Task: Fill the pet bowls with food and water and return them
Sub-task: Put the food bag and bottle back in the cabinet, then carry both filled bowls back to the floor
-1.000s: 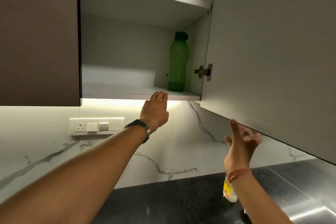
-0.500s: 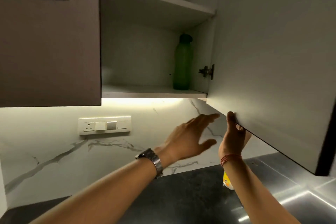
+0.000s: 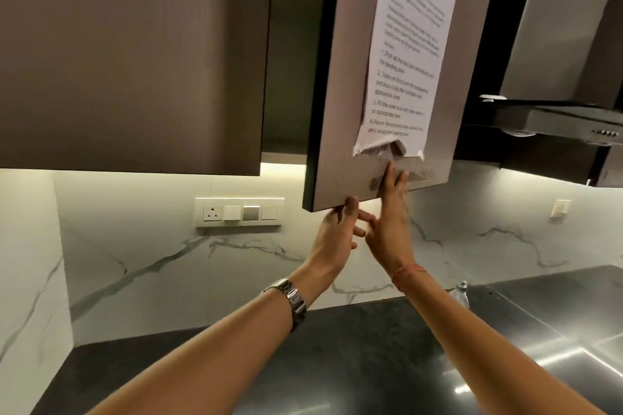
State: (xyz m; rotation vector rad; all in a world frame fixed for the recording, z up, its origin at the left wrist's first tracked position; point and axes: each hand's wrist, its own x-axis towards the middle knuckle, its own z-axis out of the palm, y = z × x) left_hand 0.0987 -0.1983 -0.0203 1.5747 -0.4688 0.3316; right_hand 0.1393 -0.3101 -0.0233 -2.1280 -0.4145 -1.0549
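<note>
No pet bowl is in view. A brown upper cabinet door (image 3: 349, 84) with a taped printed sheet (image 3: 411, 44) stands only a narrow gap from shut. My left hand (image 3: 337, 232) grips the door's lower left corner, thumb on the front face. My right hand (image 3: 391, 212) lies flat against the door's lower front, fingers pointing up, holding nothing. The dark gap hides the cabinet's inside and the green bottle.
A shut cabinet door (image 3: 135, 61) with a paper label hangs to the left. A switch panel (image 3: 239, 212) is on the marble wall. A range hood (image 3: 556, 118) juts out at the right. Below are a dark countertop (image 3: 354, 347) and a steel surface (image 3: 539, 330).
The door has swung from wide open to almost shut. My left hand moved from the shelf edge to the door's corner; my right hand went from its lower edge to its front.
</note>
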